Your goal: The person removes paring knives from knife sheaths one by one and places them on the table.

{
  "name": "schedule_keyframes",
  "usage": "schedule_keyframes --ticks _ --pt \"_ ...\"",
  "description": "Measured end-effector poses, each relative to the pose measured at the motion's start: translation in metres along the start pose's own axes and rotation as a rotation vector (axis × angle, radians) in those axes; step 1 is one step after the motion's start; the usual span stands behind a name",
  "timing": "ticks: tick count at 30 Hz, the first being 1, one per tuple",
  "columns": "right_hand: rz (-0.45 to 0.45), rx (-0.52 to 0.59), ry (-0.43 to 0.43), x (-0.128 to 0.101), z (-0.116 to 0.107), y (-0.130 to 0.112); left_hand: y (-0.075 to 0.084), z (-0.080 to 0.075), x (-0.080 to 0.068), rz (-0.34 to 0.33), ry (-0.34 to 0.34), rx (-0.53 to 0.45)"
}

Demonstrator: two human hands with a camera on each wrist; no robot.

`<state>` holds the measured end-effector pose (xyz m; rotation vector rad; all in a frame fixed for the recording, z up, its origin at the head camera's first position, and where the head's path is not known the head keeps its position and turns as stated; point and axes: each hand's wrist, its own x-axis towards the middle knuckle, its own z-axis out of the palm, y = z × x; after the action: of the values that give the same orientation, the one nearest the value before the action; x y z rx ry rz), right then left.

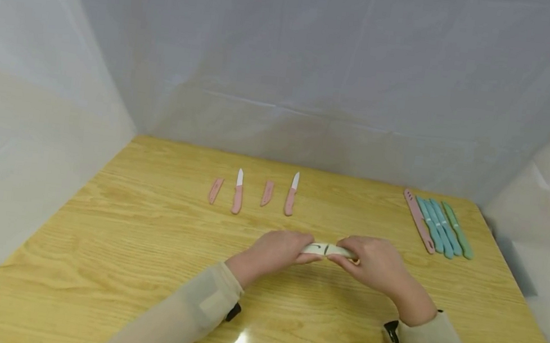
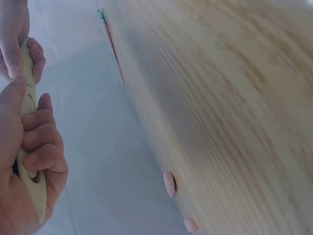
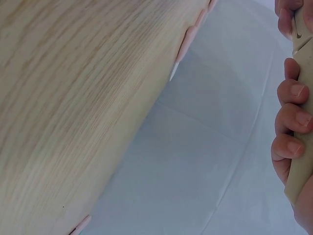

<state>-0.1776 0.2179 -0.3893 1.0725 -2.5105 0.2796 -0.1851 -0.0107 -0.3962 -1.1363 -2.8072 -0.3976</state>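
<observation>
Both hands hold one slim, cream-coloured sheathed knife (image 1: 318, 249) level above the table, with a dark seam near its middle. My left hand (image 1: 281, 248) grips the left part, fingers curled round it; in the left wrist view a slot shows near its tapered end. The right part is wrapped by my right hand (image 1: 376, 264). In the right wrist view its fingers (image 3: 295, 117) curl over a broad, smooth cream section. The two hands are close together, on either side of the seam. Any blade inside is hidden.
Behind the hands lie two pink knives (image 1: 237, 198) with bare white blades and two pink sheaths (image 1: 215, 191). At the right are a long pink piece with holes (image 1: 419, 221), several blue sheathed knives (image 1: 435, 226) and a green one (image 1: 458, 231). Pale sheeting (image 1: 316, 74) surrounds the wooden table (image 1: 136, 223).
</observation>
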Motion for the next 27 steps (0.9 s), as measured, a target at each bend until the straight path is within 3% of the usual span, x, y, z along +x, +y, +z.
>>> schedule_keyframes --ticks 15,27 --pt "-0.004 -0.009 0.005 0.0003 -0.0012 0.0025 0.0025 -0.0022 0.0017 -0.009 0.0 0.017" --pt "0.012 0.0 -0.026 0.0008 -0.0045 0.0019 0.0013 0.0008 0.0019 -0.013 0.016 -0.035"
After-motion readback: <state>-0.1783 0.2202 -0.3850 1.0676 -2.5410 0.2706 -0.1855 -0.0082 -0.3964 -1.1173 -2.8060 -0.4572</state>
